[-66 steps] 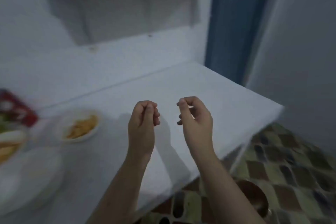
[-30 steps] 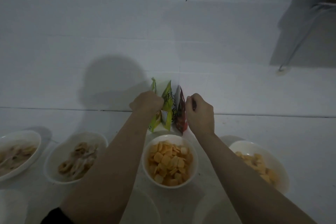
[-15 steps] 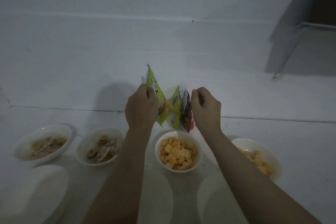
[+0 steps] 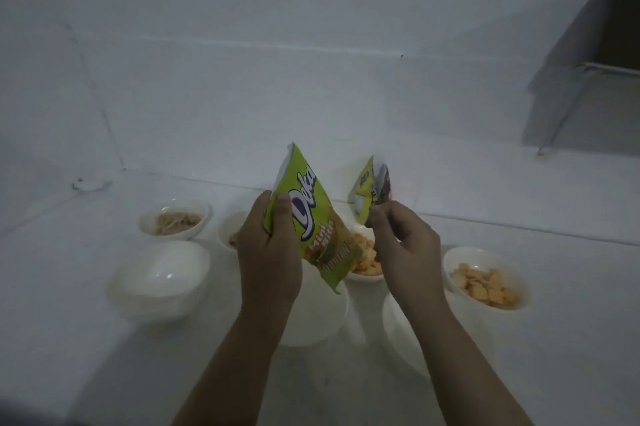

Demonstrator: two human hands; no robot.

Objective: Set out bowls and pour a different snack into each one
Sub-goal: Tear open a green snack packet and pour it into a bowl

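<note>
My left grip [image 4: 270,245] wraps tight around a green snack packet [image 4: 317,225], held tilted. My right grip [image 4: 398,242] pinches two smaller packets [image 4: 372,188] at two o'clock. Filled bowls [image 4: 485,278] and empty bowls [image 4: 159,273] sit on the counter [image 4: 52,339] below.

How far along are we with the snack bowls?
Four back bowls look filled, e.g. the far-left bowl and far-right bowl. Left hand grips a green packet; right hand pinches more packets. The empty front-left bowl remains.
</note>
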